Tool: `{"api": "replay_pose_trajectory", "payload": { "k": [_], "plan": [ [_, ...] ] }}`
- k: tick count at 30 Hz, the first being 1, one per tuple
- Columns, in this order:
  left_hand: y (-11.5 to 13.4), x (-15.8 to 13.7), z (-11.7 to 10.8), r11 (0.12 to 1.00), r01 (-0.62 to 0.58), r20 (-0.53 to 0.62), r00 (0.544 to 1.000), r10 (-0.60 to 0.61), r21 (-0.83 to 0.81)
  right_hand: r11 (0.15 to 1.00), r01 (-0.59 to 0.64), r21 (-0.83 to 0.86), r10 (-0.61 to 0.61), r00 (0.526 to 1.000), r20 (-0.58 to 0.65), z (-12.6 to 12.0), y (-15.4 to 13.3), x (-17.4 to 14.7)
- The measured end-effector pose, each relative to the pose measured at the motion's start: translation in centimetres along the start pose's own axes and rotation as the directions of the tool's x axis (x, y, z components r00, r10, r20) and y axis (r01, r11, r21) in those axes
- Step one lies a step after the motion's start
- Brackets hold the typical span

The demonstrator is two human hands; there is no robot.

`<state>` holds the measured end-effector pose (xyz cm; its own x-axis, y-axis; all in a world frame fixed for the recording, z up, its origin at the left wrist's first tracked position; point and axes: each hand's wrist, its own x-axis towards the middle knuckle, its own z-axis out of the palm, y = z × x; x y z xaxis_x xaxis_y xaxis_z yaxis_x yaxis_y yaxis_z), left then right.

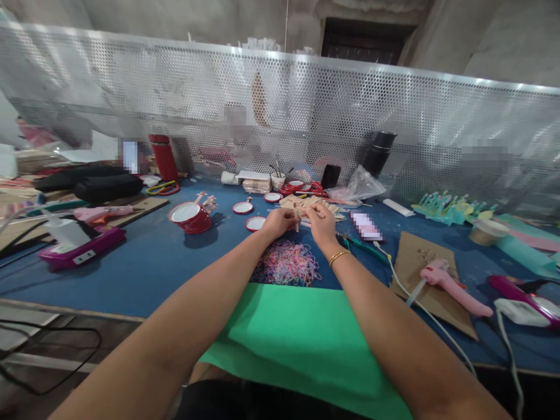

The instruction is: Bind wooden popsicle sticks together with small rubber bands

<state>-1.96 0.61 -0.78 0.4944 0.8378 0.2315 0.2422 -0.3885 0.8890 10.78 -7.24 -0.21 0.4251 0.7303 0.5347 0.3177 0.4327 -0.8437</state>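
My left hand (pixel 280 224) is closed in a pinch on a small wooden craft stick (pixel 297 221) that stands roughly upright. Close on its right, my right hand (pixel 322 223) is pinched too, its fingertips turned toward the stick; what lies between them is too small to make out. Below both hands spreads a pile of small colourful rubber bands (pixel 289 263). Behind them lies a heap of loose wooden sticks (pixel 336 209). Red-rimmed white discs (pixel 242 207) lie to the left, near a stack of similar discs (pixel 191 218).
A green sheet (pixel 297 326) covers the table's front edge. To the right are a phone (pixel 366 226), green-handled pliers (pixel 365 249) and a pink glue gun (pixel 455 286) on cardboard. A purple power strip (pixel 83 248) and another glue gun (pixel 105 213) sit left. A perforated metal screen (pixel 196 99) stands behind.
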Motion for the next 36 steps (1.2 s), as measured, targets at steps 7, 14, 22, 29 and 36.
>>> {"api": "replay_pose_trajectory", "payload": {
  "k": [7, 14, 22, 29, 36],
  "plan": [
    [0.29, -0.22, -0.07, 1.0, 0.0, 0.014, 1.0, 0.0, 0.008, 0.999, -0.011, 0.039, 0.011, 1.0, 0.002, 0.06, -0.42, -0.14],
    [-0.17, 0.14, 0.04, 1.0, -0.003, 0.026, 1.0, 0.003, -0.002, 0.999, -0.033, 0.023, 0.034, 0.999, -0.036, -0.07, -0.04, 0.07],
    [0.47, -0.3, -0.17, 0.998, -0.015, 0.008, 1.0, 0.014, 0.061, 1.0, 0.0, 0.027, 0.0, 1.0, 0.005, 0.04, 0.09, -0.05],
    [0.13, -0.09, -0.09, 0.999, -0.012, 0.018, 1.0, 0.011, 0.038, 0.999, -0.014, 0.029, 0.014, 1.0, -0.018, -0.07, 0.28, 0.06],
    [0.3, -0.15, -0.1, 0.999, -0.005, 0.003, 1.0, 0.004, 0.047, 0.999, -0.035, 0.019, 0.036, 0.999, -0.019, -0.18, -0.22, -0.11]
  ]
}}
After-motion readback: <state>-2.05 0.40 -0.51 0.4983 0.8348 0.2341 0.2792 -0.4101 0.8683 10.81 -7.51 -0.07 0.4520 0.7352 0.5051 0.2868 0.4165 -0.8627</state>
